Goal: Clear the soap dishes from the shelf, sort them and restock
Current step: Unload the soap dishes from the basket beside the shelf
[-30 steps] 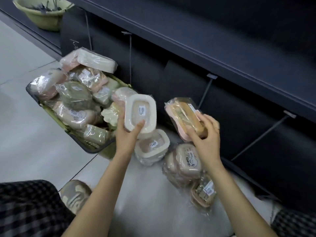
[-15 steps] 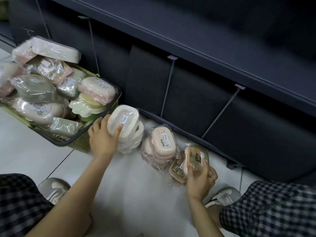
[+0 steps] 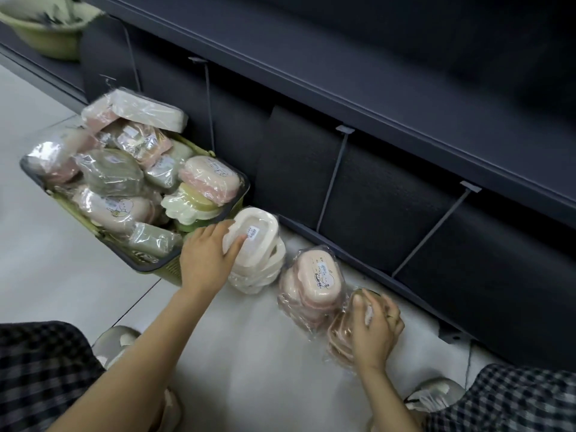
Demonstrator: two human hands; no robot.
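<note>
- Left hand [image 3: 207, 255]: grips the near edge of the top white soap dish [image 3: 254, 230], thumb laid on its upper face beside a small price label; the fingers curl round the dish's left end.
- White stack [image 3: 258, 272]: several unwrapped white dishes piled on the floor, the top one tilted; the pile stands just beside the basket's right corner.
- Right hand [image 3: 372, 327]: clasps a wrapped pink-and-tan soap dish [image 3: 338, 330] from above, fingers curled over its far side; a ring shows on one finger. This dish lies on a low pile at the right end of the row.
- Middle pile [image 3: 313, 280]: pink dishes in clear film, a cartoon print on the top lid, between the white stack and the right hand's pile, touching the latter.
- Basket [image 3: 149, 266]: green with a dark rim, on the floor at the left, heaped above its rim with wrapped dishes in pink, grey-green, cream and yellow.
- Shelf unit [image 3: 358, 98]: dark, running diagonally behind the piles; thin wire dividers [image 3: 332, 179] slope down its lower bay, close behind the stacks.
- Green basin [image 3: 46, 32]: on the low shelf at the upper left, well apart from the hands.
- Floor [image 3: 258, 369]: pale tile; checked trouser legs [image 3: 40, 369] and light shoes [image 3: 115, 341] frame the near edge.
</note>
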